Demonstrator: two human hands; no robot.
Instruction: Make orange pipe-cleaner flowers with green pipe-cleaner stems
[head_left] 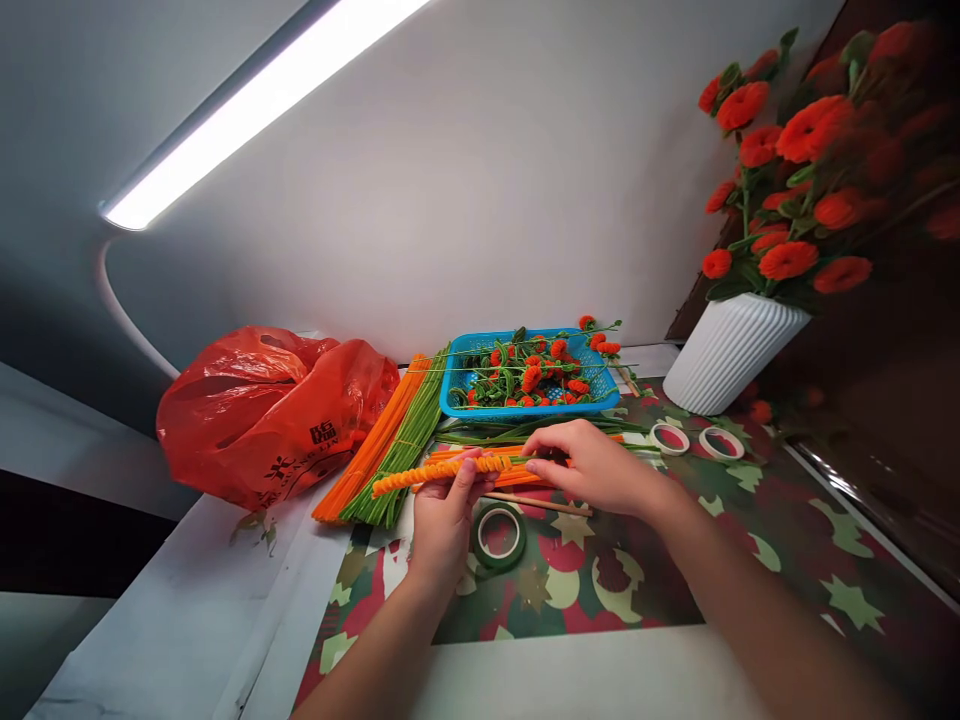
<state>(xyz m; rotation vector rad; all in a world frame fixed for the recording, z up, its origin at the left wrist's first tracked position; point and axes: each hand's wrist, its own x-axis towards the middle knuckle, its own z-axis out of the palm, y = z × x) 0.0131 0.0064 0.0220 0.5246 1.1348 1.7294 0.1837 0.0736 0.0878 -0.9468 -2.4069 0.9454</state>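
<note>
A coiled orange pipe cleaner [409,479] lies slantwise across the fingers of my left hand [450,505], which is closed with the thumb on top. At the coil's right end my right hand [592,465] pinches a green pipe cleaner stem [519,461] that meets the orange coil. Just below the hands lies a roll of green floral tape [499,537]. Beneath them, loose orange pipe cleaners [442,456] and a thin wooden stick [536,503] rest on the patterned mat [555,590]. My right fingertips partly hide the stem.
A blue basket [448,395] of orange flowers stands behind the hands. Orange [371,440] and green pipe cleaner bundles [409,440] lie left, beside a red plastic bag [277,420]. Two white tape rolls [670,440] and a white vase [731,355] of flowers stand right. A lamp [262,110] hangs above.
</note>
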